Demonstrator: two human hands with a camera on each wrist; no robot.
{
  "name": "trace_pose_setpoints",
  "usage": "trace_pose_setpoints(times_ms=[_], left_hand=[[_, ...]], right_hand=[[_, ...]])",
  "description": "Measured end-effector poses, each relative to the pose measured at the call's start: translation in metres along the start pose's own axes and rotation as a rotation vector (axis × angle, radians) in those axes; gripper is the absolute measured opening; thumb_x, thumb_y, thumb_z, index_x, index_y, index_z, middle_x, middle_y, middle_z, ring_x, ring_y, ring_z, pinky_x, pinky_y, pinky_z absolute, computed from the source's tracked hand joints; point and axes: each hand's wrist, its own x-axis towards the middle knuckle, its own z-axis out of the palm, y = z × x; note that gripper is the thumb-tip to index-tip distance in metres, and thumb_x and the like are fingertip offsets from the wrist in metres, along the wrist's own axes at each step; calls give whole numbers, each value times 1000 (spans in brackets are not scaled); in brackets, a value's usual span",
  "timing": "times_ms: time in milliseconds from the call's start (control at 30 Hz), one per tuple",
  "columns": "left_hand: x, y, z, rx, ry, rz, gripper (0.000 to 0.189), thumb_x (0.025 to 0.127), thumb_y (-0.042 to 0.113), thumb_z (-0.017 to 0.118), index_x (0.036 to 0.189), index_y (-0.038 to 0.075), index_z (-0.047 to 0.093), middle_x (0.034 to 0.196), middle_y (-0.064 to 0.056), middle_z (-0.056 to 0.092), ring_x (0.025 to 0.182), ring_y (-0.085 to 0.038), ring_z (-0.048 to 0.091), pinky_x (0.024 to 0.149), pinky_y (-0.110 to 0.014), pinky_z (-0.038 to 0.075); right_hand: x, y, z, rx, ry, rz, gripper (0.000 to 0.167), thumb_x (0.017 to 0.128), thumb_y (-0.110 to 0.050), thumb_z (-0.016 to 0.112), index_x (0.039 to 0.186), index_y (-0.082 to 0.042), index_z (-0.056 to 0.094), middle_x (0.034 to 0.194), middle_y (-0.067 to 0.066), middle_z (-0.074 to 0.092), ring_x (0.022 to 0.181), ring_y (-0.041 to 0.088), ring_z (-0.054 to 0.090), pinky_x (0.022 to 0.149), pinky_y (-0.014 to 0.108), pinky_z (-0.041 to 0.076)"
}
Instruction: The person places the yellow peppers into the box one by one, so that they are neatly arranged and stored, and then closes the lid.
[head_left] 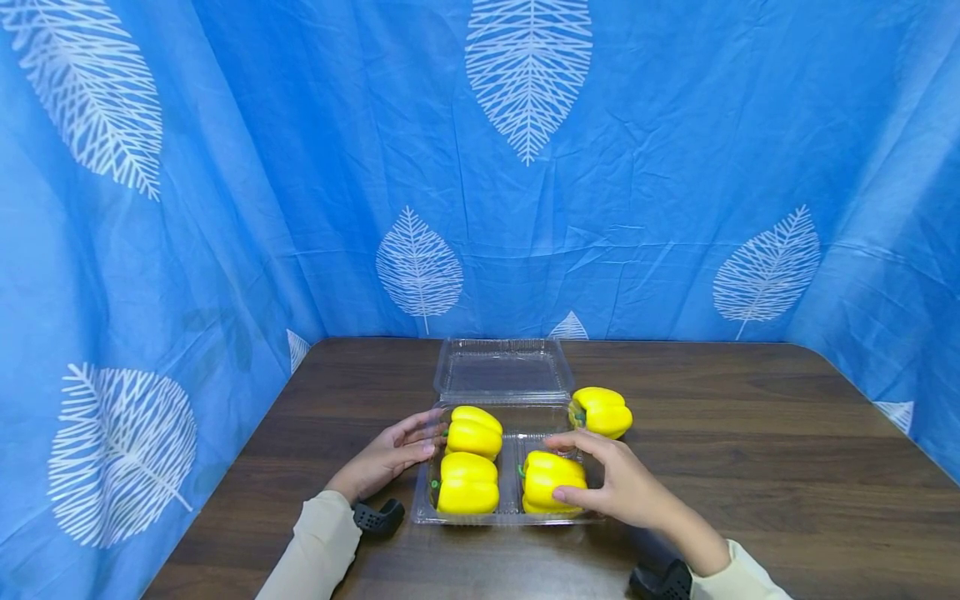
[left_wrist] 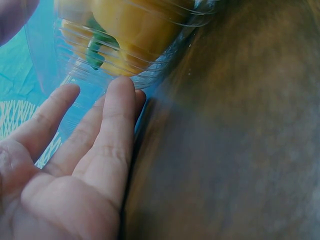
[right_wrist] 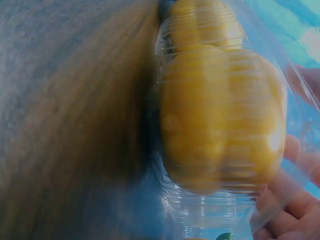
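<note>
A clear plastic clamshell container (head_left: 508,475) lies on the table with its lid (head_left: 504,371) folded back. Two yellow bell peppers, a rear one (head_left: 474,433) and a front one (head_left: 468,483), fill its left compartment. Another bell pepper (head_left: 546,479) sits at the front of the right compartment. Over that one curves my right hand (head_left: 626,483), thumb on its near side and fingers at its far side. My left hand (head_left: 390,458) rests its outstretched fingertips against the container's left wall, below a green stem (left_wrist: 102,44) in the left wrist view.
One more yellow bell pepper (head_left: 602,412) lies on the brown wooden table (head_left: 750,442), just right of the container's back corner. A blue curtain (head_left: 637,167) with white leaf prints hangs behind the table and along its sides.
</note>
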Motion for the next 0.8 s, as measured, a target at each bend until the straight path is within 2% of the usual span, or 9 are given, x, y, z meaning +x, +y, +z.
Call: trace_pose_setpoints(times_ms=[233,400,633,800], left_hand=[[0,0,0,2,-3,1,76,109,25,65,170,-1,25,172,-27,33,156,-42,41,122,-43,41],[1,0,0,0,-6,0,76,110,25,64,170,0,25,173,-26,33,156,-42,40,122,-43,41],[0,-1,0,-1,-8,3,76,110,24,63,170,0,24,174,-25,31,156,-41,41,122,-42,42],[1,-1,0,0,-4,4,76,110,23,64,170,-1,24,173,-26,32,156,-41,41,122,-41,43]], right_hand=[[1,4,-3,-3,67,-20,47,93,-12,86,135,0,70,132,15,75,124,12,67,103,45,60],[1,7,-6,27,102,-22,45,92,-6,85,134,1,70,131,19,74,123,10,68,106,31,57],[2,8,-10,147,101,35,42,97,-3,79,136,3,68,134,29,70,124,22,70,106,25,55],[3,8,-13,198,113,33,41,96,0,78,135,7,66,134,33,68,123,11,69,106,22,54]])
